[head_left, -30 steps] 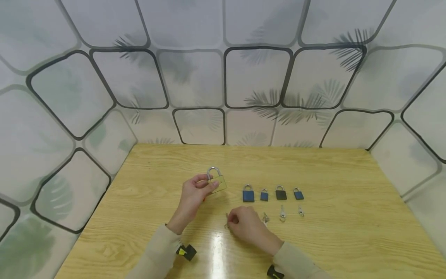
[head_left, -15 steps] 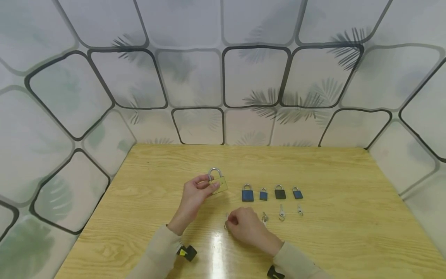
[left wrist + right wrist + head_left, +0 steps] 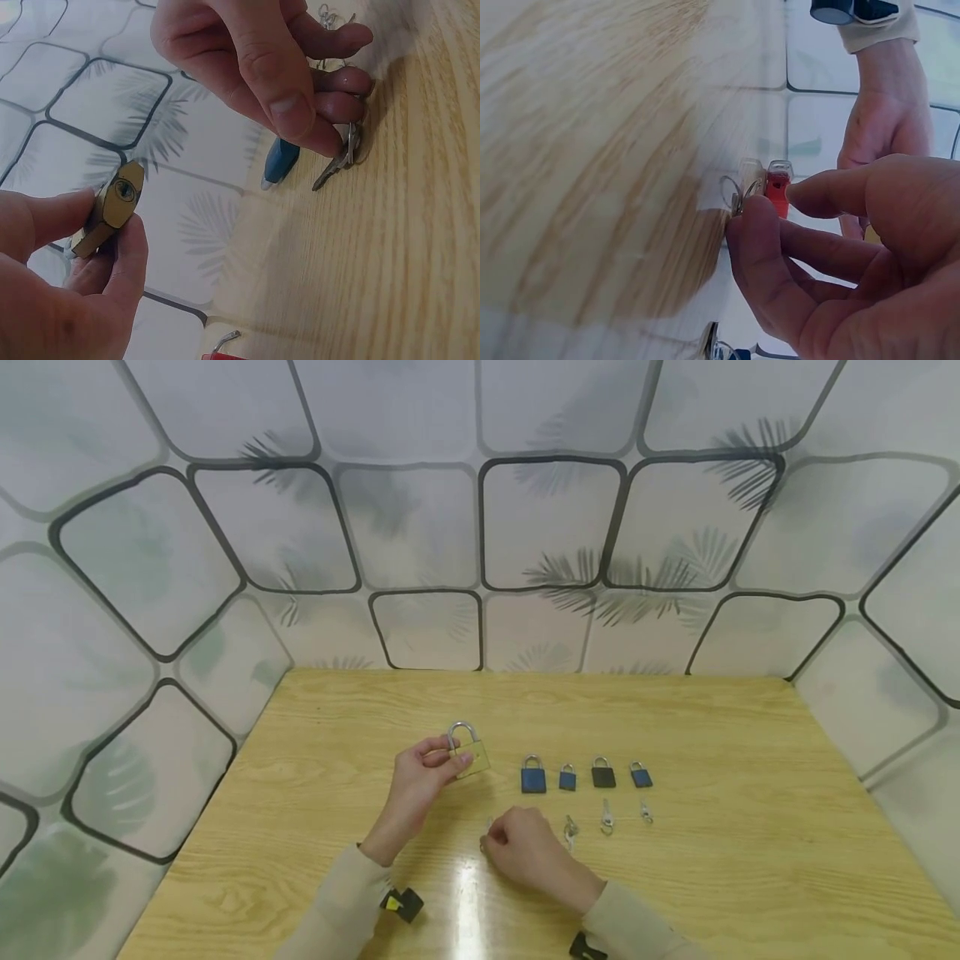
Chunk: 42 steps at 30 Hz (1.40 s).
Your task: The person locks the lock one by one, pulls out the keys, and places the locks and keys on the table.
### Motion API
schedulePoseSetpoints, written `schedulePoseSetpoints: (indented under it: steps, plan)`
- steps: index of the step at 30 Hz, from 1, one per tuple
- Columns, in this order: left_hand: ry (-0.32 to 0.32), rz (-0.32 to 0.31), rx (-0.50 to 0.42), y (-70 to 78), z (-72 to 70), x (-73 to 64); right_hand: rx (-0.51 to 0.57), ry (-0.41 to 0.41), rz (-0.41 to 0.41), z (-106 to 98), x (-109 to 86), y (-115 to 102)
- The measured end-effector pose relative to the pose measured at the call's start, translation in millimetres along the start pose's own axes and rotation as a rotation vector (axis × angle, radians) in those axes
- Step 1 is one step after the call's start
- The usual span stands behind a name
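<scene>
In the head view my left hand (image 3: 416, 785) holds a brass padlock (image 3: 474, 760) above the table, thumb on its front face and shackle upward. The left wrist view shows the keyhole (image 3: 124, 190) in its underside. My right hand (image 3: 528, 847) is low at the table with its fingers curled at a small bunch of keys (image 3: 343, 157). The right wrist view shows the key ring (image 3: 730, 189) at its fingertips, partly hidden by them. A key blade points out below the fingers in the left wrist view.
On the table (image 3: 720, 877) stand a larger blue padlock (image 3: 533, 780), a small blue padlock (image 3: 567, 781), a black padlock (image 3: 603, 777) and another blue one (image 3: 641, 777). Key sets (image 3: 571, 832) lie in front. A small red object (image 3: 778, 196) appears beyond the right fingers. Patterned walls enclose the table.
My right hand has shifted slightly left, the key ring beside it moving slightly left too. The left hand keeps the brass padlock in nearly the same place.
</scene>
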<state>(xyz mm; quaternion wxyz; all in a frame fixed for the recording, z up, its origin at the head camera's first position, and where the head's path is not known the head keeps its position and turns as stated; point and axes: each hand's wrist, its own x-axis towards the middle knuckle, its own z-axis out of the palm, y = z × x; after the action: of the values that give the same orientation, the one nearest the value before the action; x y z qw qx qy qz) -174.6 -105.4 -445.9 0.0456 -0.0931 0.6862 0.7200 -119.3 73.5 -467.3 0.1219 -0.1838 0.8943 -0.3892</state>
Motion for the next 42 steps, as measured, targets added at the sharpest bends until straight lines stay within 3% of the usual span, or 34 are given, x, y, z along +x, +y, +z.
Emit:
schedulePoseSetpoints:
  steps: [5,9,18,23,33,42]
  plan:
    - [-0.006,0.005,0.036,-1.6,-0.3,2.6,-0.023,0.002,0.032,-7.7,-3.8,-1.8]
    - [-0.03,0.028,0.116,-3.5,-0.8,5.3,-0.023,0.017,0.071,-28.9,-10.9,-2.0]
    - [-0.116,0.113,0.474,-17.4,6.9,16.0,0.033,0.1,0.201,-91.5,-34.6,7.8]
    - [-0.116,0.113,0.571,-21.2,12.9,19.9,0.071,0.103,0.221,-111.6,-46.2,16.2]
    - [-0.132,0.104,0.717,-24.5,20.4,23.0,0.05,0.101,0.231,-124.3,-55.2,25.0]
    - [-0.141,0.183,0.879,-18.2,22.3,22.0,0.076,0.107,0.254,-122.0,-54.0,30.6]
